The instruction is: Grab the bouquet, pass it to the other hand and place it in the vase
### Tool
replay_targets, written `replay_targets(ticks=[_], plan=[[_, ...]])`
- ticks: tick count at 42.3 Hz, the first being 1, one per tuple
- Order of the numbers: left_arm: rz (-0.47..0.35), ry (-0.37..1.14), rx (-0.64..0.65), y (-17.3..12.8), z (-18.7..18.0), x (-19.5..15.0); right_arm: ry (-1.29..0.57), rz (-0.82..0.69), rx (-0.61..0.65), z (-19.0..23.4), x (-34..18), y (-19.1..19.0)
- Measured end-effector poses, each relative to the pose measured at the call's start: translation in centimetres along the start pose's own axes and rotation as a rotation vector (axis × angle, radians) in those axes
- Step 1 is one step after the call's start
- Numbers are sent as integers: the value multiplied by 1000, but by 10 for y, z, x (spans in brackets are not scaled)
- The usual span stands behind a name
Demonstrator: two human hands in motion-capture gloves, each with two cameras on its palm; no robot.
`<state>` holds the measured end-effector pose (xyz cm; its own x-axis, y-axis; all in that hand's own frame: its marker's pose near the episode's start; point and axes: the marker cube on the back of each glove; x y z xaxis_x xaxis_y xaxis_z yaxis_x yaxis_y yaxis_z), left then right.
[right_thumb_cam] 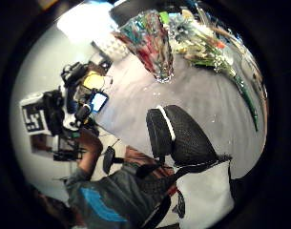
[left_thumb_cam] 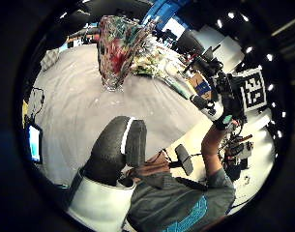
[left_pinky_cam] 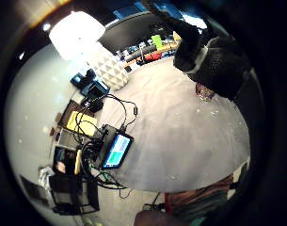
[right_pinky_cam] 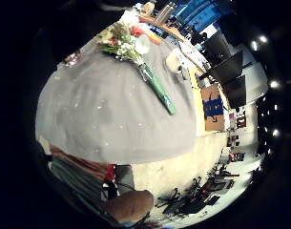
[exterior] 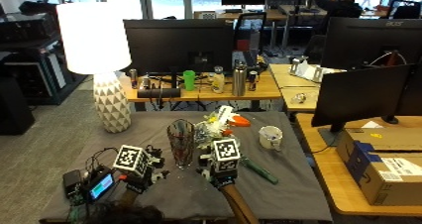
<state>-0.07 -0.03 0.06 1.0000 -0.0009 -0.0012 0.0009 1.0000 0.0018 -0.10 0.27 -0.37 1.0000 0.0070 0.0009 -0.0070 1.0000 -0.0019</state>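
Both hands hover over the near table (exterior: 284,194), left hand (exterior: 137,180) near-left of the vase (exterior: 181,143), right hand (exterior: 221,177) beside the bouquet (exterior: 221,130), fingers relaxed, holding nothing

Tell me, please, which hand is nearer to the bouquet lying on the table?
Right. The right hand hovers just in front of the bouquet; the left hand is on the vase's far side.

lamp (exterior: 99,50): lit, standing at the table's far left corner
mug (exterior: 270,137): white, right of both hands' fingertips
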Motion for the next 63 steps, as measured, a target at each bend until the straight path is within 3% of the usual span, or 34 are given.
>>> replay_targets(ticks=[29,43,48,63], plan=[[3,5,30,2,-2,-1,-9,-1,-7,-4,10,4],[8,25,78,4,-11,2,-1,144,23,11,102,0],[11,19,69,2,-8,7,29,253,-24,20,144,6],[34,-4,46,-10,6,23,-83,445,-197,134,249,-20]])
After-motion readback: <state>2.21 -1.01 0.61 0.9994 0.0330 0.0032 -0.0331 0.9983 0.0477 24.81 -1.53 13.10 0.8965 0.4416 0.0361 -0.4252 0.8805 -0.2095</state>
